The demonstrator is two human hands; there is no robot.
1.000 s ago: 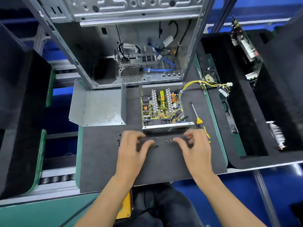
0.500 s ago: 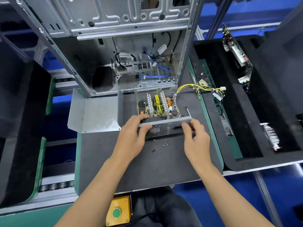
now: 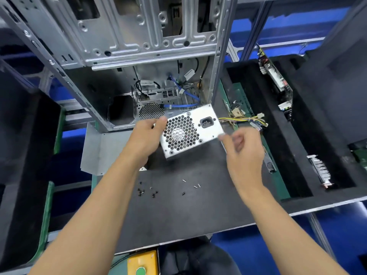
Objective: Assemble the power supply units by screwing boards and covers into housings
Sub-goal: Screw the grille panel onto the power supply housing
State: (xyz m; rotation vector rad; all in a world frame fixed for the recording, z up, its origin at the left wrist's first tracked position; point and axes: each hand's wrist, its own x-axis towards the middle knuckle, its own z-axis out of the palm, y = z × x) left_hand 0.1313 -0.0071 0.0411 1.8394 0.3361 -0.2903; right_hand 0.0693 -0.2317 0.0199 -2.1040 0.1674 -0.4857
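Power supply housing (image 3: pixel 191 131): sheet-metal box, held lifted and tilted above the far middle of the bench (image 3: pixel 178 215), its rear plate turned towards the camera. A honeycomb fan grille and a black socket are shown on that plate; the tilt is judged to expose the plate's corner screw holes for inspection or fastening.

Left hand (image 3: pixel 146 135): the housing's left edge is grasped, thumb laid on the plate's upper corner, fingers hidden behind.

Right hand (image 3: pixel 243 147): blurred, just beside the housing's right corner; fingers are loosely curled, and whether anything is pinched cannot be told.

Cable bundle (image 3: pixel 244 121): yellow and dark wires with plastic plugs, trailed from the housing's right side towards the bench's right edge.

Cover (image 3: pixel 99 149): bent grey metal sheet, matt, laid at the bench's far left corner, presumably kept aside until the housing is ready for closing.

Screws (image 3: pixel 195 186): small silver ones scattered at mid-bench; dark screws (image 3: pixel 142 192) grouped to their left, kept within reach.

Bench surface: black, felt-like mat.

Computer case (image 3: pixel 139 46): bare stamped steel frame, stood at the far edge.
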